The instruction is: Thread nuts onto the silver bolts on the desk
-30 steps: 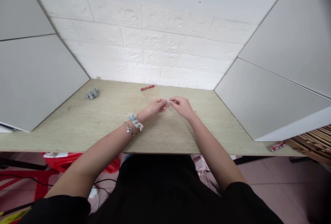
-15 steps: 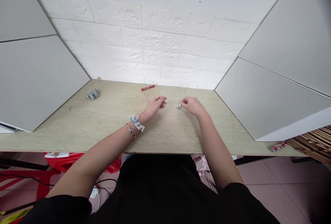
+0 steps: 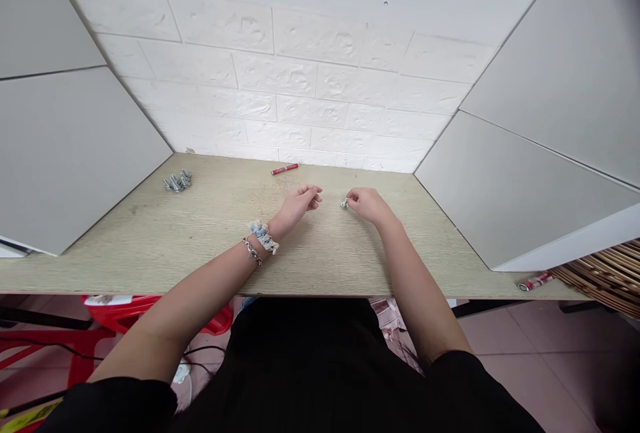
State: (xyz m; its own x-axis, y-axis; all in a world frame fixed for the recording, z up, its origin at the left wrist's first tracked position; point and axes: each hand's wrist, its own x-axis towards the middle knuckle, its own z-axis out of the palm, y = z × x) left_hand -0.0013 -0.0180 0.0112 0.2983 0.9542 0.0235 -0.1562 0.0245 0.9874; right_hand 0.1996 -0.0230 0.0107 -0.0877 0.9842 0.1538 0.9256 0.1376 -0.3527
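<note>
My right hand (image 3: 367,204) pinches a small silvery bolt (image 3: 344,204) by its upper part, its wide base down at the tabletop. Across a short gap to the left, my left hand (image 3: 301,201) is held with thumb and fingers closed together; whatever may be between them is too small to make out. A scrunchie (image 3: 265,237) and a chain bracelet (image 3: 251,251) circle the left wrist. Several similar silvery bolts (image 3: 179,181) stand grouped at the table's back left.
On the wooden table (image 3: 320,266), a red battery-like cylinder (image 3: 285,169) lies by the white brick-patterned wall (image 3: 310,79). Another red cylinder (image 3: 535,281) rests at the right front edge near a woven basket (image 3: 605,273). Grey panels flank both sides. A red stool (image 3: 107,316) stands below.
My right hand has shifted slightly left, and the bolt in it now looks more upright. My left hand stays nearly still.
</note>
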